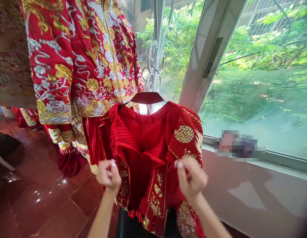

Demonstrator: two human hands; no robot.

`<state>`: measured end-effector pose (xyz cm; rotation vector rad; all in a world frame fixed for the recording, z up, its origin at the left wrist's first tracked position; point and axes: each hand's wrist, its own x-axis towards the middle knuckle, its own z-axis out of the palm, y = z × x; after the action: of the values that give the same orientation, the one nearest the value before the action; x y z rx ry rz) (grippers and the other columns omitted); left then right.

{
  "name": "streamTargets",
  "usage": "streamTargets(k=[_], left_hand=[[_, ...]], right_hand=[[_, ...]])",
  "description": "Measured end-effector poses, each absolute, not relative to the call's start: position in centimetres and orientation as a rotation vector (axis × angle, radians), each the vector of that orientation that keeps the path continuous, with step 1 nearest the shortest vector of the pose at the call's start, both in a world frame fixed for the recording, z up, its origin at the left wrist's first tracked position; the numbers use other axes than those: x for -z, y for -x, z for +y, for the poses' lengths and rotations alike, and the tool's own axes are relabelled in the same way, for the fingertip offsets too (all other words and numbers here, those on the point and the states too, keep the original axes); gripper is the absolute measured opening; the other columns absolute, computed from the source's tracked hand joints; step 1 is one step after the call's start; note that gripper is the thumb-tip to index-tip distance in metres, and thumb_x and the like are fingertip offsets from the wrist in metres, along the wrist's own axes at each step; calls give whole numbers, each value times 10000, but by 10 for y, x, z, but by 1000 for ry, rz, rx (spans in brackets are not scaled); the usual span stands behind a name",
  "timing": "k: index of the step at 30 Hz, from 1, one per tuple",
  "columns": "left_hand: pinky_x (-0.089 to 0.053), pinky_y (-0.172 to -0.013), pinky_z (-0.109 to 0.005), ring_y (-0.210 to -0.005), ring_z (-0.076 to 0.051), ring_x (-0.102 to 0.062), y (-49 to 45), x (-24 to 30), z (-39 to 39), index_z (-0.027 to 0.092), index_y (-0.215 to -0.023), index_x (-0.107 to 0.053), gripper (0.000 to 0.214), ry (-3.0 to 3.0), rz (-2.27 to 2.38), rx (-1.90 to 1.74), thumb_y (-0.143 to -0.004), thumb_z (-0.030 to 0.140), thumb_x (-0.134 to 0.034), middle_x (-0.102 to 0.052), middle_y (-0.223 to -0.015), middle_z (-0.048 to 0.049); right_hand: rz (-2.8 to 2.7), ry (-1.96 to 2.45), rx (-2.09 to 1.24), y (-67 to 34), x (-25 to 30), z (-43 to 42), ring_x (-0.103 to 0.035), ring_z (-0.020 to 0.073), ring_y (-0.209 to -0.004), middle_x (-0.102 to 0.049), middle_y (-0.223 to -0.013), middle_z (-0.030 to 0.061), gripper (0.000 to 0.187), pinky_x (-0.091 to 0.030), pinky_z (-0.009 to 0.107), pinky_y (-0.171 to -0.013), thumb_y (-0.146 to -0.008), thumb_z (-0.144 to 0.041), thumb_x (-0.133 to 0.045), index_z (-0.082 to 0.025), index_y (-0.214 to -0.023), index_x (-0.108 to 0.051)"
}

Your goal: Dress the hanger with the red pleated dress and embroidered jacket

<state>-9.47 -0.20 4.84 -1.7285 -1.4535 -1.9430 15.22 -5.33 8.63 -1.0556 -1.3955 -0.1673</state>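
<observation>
Between the left hand (109, 175) and the right hand (193, 178) there is free room, but at the far side the red jacket (143, 170) closes the way. Above its collar lies the hanger (147, 98). At far left the longer-sleeved coat (101, 59) blocks. At right, the wall (255, 195) limits passage. Near left, above the floor (51, 208), a hand could pass.
</observation>
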Motion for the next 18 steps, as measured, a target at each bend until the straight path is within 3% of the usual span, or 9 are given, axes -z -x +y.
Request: streamTargets(k=[2,3,5,7,11,15,18], left_hand=[[-526,-767,-344,-802,-199,-644,66,12,-8,209,-897,-601,161,1925,-1695,1871,-882,302,-471,-675,-859,-75],[-528,-811,-339,-888,-200,-653,50,32,-4,209,-1006,-596,202,2085,-1839,1780,-895,311,-461,-679,-975,-93],[-509,-873,-365,-1039,-238,-623,23,49,14,168,-1117,-550,305,2128,-2030,1595,-879,353,-508,-649,-1101,-136],[-496,-848,-382,-1038,-281,-621,8,46,37,121,-1097,-546,352,2140,-2220,1307,-867,387,-543,-653,-1049,-174],[-473,-686,-298,-796,-229,-670,6,36,62,138,-977,-580,194,2215,-2359,1073,-920,271,-450,-681,-854,-129],[-467,-665,-267,-750,-190,-664,10,59,32,159,-866,-582,175,2234,-2368,1078,-896,140,-410,-687,-821,-97],[-491,-682,-265,-779,-183,-677,4,85,-6,186,-939,-582,175,2301,-2322,1178,-895,147,-416,-700,-862,-72]], right_hand=[[-1370,1178,-232,-127,-32,-56,-495,172,-450,-527,-479,27,385,-403,321,-490,-866,-447,-483,-236,-550,-543],[-1335,1248,-461,-115,-12,-52,-481,164,-431,-528,-482,26,390,-383,307,-456,-855,-486,-490,-224,-575,-560],[-1252,1260,-819,-97,12,-37,-514,164,-460,-596,-576,40,373,-410,295,-451,-796,-551,-538,-198,-731,-641],[-1238,1230,-993,-87,19,-22,-549,168,-518,-632,-657,52,390,-453,296,-488,-740,-556,-592,-185,-830,-669],[-1251,1229,-1070,-87,20,-12,-570,166,-561,-642,-716,52,331,-485,297,-528,-717,-494,-619,-185,-826,-669],[-1194,1295,-1036,-87,34,-22,-580,169,-551,-644,-733,59,338,-479,296,-525,-761,-510,-564,-183,-807,-635],[-1264,1335,-947,-85,39,-30,-583,177,-566,-639,-692,52,338,-456,289,-541,-806,-521,-523,-194,-773,-599]])
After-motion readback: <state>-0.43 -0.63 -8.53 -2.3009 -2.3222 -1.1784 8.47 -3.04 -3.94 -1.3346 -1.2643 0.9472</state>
